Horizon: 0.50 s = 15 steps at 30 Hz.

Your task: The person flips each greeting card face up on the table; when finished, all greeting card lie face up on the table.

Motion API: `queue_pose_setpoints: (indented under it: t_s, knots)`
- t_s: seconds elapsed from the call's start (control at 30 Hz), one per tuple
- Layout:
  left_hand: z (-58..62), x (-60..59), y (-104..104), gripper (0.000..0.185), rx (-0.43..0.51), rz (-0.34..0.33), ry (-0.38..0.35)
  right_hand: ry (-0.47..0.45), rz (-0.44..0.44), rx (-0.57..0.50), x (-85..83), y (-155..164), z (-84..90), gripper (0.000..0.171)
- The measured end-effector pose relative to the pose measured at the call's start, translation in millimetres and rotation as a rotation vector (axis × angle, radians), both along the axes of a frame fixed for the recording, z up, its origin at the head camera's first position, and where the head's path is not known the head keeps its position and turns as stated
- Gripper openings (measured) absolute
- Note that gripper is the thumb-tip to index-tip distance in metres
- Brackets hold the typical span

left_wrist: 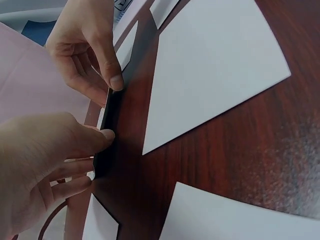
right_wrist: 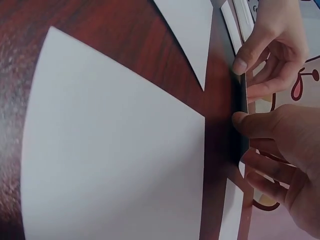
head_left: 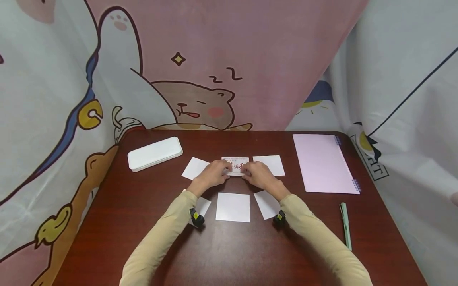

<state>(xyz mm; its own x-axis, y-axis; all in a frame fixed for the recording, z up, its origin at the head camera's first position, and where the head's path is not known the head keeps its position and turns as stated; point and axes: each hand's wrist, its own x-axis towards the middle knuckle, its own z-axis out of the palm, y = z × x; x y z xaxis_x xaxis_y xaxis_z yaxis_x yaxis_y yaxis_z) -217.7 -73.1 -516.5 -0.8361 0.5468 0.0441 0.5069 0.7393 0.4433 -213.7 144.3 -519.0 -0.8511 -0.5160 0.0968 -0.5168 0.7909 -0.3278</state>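
Overhead, left hand, right hand pinch printed card; wrist views show edge lifted.

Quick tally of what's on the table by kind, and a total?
Blank white cards: 5
Printed card gripped by left hand and right hand: 1
White case: 1
Pink notebook: 1
Green pen: 1
Total: 9

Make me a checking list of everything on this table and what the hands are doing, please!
Surface: dark wooden table.
Job's things: printed card, lifted at its near edge, with five blank white cards around it.
Clutter: white case, pink notebook, green pen.
Hands: left hand and right hand both pinch the printed card.
Cables: nothing seen.
Surroundings: cartoon-print curtains.
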Motion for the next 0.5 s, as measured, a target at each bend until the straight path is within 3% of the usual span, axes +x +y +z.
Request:
queue_pose_setpoints:
  t_s: [0.5]
  knots:
    - [-3.4,-2.0,2.6,0.019,0.002,0.01,0.0,-0.006,0.033,-0.013,1.7,4.1,1.1,0.022]
